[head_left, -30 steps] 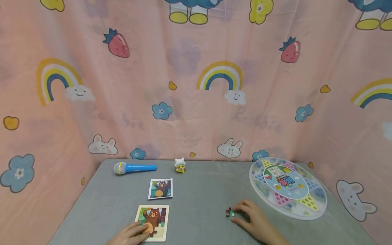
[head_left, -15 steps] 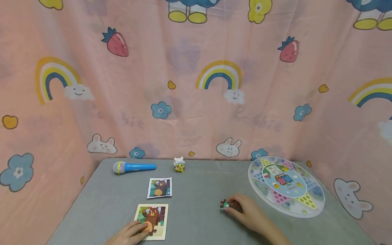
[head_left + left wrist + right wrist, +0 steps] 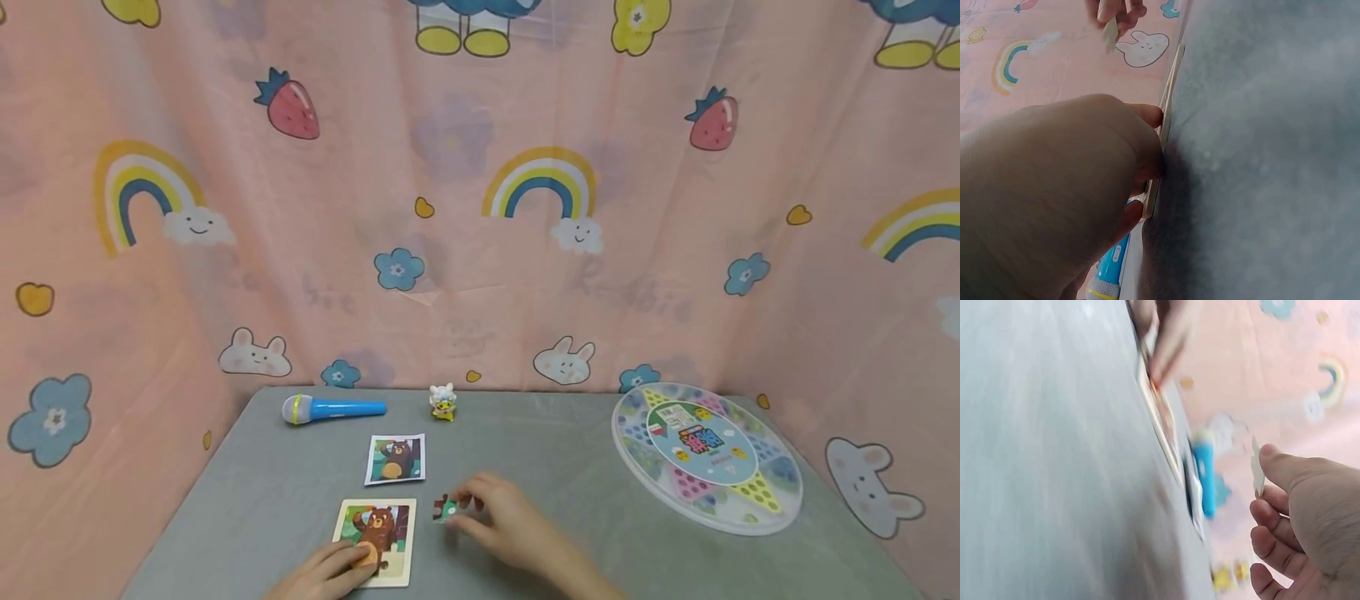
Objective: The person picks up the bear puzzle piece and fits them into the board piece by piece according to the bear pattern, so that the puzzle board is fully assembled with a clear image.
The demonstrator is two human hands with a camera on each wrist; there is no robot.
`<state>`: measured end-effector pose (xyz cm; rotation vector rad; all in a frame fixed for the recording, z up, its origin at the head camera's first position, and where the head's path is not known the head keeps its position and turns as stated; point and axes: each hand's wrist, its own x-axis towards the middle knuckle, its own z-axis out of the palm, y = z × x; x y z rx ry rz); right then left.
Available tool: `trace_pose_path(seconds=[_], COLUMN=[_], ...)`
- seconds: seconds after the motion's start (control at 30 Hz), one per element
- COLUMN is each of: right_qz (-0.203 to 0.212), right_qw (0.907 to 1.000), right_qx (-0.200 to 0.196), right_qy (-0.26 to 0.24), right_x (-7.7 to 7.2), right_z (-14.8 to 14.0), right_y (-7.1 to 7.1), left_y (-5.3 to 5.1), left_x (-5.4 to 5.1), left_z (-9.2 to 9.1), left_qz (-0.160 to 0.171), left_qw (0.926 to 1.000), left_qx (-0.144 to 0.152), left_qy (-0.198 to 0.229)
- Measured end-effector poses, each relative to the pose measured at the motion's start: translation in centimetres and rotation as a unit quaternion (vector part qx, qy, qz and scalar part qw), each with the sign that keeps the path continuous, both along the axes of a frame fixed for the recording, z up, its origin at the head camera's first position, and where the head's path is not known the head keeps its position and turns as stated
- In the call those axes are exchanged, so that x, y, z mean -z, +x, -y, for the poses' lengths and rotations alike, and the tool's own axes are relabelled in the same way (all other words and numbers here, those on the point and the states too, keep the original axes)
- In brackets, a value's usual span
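A wooden bear jigsaw puzzle in a cream frame (image 3: 406, 571) lies on the grey table, with a bare cream patch at its lower right. My left hand (image 3: 326, 572) rests on its lower left, fingers laid over the bear picture. In the left wrist view, those fingertips touch the thin puzzle board (image 3: 1153, 197). Just right of the frame, my right hand (image 3: 501, 518) pinches a green and brown puzzle piece (image 3: 442, 509) between thumb and fingers. The right wrist view has this puzzle piece (image 3: 1257, 467) edge-on, raised off the table.
A bear picture card (image 3: 396, 460) lies behind the puzzle. Further back are a blue toy microphone (image 3: 337, 409) and a small white and yellow figurine (image 3: 442, 402). A round board-game case (image 3: 705, 458) lies at the right. A pink printed curtain (image 3: 480, 275) hangs behind the table.
My right hand has carried the puzzle piece leftward across the table, from near the round case to beside the puzzle frame. My left hand stays on the puzzle.
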<state>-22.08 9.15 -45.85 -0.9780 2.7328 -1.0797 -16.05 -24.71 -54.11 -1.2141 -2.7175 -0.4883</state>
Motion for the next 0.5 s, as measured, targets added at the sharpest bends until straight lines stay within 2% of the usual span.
trace_pose_path(seconds=[0.1, 0.2, 0.33, 0.5], right_qz=[-0.001, 0.000, 0.013, 0.025], right_qw=[0.9995, 0.9985, 0.9983, 0.9976], right_qx=[-0.028, -0.042, -0.047, -0.063], right_qy=[0.015, 0.034, 0.030, -0.010], right_x=[0.2, 0.8, 2.2, 3.9], right_z=[2.3, 3.8, 4.7, 4.9], right_y=[0.6, 1.1, 1.3, 1.4], left_y=[-0.1, -0.2, -0.3, 0.0], left_x=[0.1, 0.1, 0.2, 0.1], left_z=[0.0, 0.0, 0.0, -0.2], left_qz=[0.039, 0.057, 0.037, 0.007], left_qw=[0.9991, 0.9980, 0.9992, 0.9998], left_qx=[-0.016, -0.025, -0.015, -0.019], left_qy=[-0.008, -0.009, -0.003, -0.001])
